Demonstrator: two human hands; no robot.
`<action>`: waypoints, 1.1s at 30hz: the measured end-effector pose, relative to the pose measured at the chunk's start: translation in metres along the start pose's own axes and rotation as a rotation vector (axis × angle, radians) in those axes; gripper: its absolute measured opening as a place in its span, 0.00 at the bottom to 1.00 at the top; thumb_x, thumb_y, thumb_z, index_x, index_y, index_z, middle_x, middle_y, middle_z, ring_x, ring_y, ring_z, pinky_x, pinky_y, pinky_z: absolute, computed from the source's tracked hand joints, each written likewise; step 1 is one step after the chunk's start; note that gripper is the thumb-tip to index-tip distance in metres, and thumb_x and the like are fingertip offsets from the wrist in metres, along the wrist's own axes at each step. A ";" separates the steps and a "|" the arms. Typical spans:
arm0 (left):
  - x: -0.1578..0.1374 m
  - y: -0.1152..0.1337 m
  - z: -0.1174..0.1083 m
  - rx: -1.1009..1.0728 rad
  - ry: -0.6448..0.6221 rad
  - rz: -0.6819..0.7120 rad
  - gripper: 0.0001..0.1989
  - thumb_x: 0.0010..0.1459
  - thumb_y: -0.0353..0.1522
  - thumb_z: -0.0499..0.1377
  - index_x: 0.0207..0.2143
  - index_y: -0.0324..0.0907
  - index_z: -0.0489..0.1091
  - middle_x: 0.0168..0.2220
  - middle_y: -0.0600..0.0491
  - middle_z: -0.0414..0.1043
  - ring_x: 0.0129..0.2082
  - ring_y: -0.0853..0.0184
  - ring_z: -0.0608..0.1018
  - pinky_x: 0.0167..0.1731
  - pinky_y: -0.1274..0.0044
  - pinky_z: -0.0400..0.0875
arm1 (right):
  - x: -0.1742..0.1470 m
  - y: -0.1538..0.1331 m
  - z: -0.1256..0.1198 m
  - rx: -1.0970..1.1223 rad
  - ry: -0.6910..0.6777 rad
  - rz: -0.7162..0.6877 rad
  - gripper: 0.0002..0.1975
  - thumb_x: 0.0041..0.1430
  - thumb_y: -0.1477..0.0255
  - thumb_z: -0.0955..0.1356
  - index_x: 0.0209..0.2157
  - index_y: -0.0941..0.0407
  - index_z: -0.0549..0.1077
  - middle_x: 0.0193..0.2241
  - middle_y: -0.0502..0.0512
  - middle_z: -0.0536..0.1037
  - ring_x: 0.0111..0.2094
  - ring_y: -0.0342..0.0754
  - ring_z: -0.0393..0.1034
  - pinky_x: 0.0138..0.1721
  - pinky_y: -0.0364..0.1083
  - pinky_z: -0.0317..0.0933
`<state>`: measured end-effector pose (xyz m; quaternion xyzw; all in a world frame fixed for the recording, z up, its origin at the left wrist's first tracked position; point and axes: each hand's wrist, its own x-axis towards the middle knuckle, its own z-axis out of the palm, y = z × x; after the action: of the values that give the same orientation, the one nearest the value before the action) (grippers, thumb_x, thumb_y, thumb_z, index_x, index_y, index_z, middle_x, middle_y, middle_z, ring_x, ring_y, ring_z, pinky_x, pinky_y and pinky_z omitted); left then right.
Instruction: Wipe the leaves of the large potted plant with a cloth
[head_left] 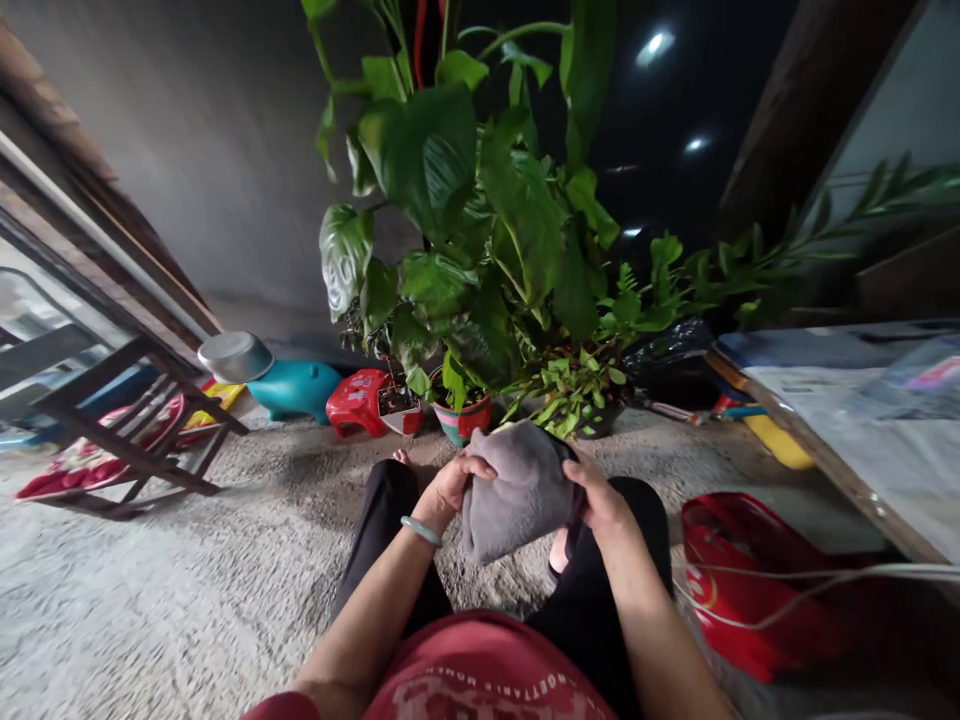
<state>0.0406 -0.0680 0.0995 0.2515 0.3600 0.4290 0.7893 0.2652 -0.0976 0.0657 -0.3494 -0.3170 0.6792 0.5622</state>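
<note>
One gray cloth [517,490] — plush, folded thick — between hands [454,482].

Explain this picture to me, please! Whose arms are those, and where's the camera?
There is no robot here, just a person with bare hands. The camera sits on the person's head and looks forward and down, so you see almost what they would see: their arms, a red shirt and dark trousers.

The left hand, with a pale bracelet at its wrist, and the right hand hold a soft-looking grey cloth between them, above the rough floor.

In front are leafy plants, with a small red stool and a round teal thing to their left. On the right are a red bag and a table.
</note>
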 end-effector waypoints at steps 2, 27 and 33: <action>-0.002 -0.001 0.001 0.100 -0.020 -0.014 0.21 0.27 0.24 0.65 0.31 0.40 0.76 0.32 0.51 0.83 0.40 0.51 0.85 0.45 0.66 0.79 | -0.007 -0.004 0.013 -0.115 0.050 0.011 0.19 0.38 0.64 0.82 0.36 0.49 0.83 0.36 0.54 0.87 0.45 0.61 0.82 0.44 0.52 0.74; -0.019 0.002 -0.009 0.162 0.329 0.191 0.29 0.30 0.34 0.78 0.39 0.41 0.76 0.33 0.49 0.82 0.36 0.53 0.83 0.41 0.66 0.78 | 0.048 0.002 -0.036 -0.098 0.711 -0.235 0.22 0.48 0.50 0.73 0.40 0.49 0.76 0.35 0.50 0.83 0.39 0.51 0.79 0.31 0.44 0.67; 0.023 0.042 0.029 0.255 0.370 0.351 0.33 0.36 0.39 0.78 0.46 0.42 0.75 0.39 0.49 0.83 0.39 0.53 0.84 0.40 0.67 0.79 | 0.120 -0.008 -0.088 -0.032 0.557 -0.140 0.19 0.48 0.50 0.74 0.30 0.48 0.70 0.21 0.46 0.76 0.24 0.47 0.73 0.26 0.44 0.63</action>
<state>0.0512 -0.0299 0.1386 0.3248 0.5001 0.5488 0.5859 0.3282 0.0254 0.0094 -0.5088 -0.1843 0.5114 0.6676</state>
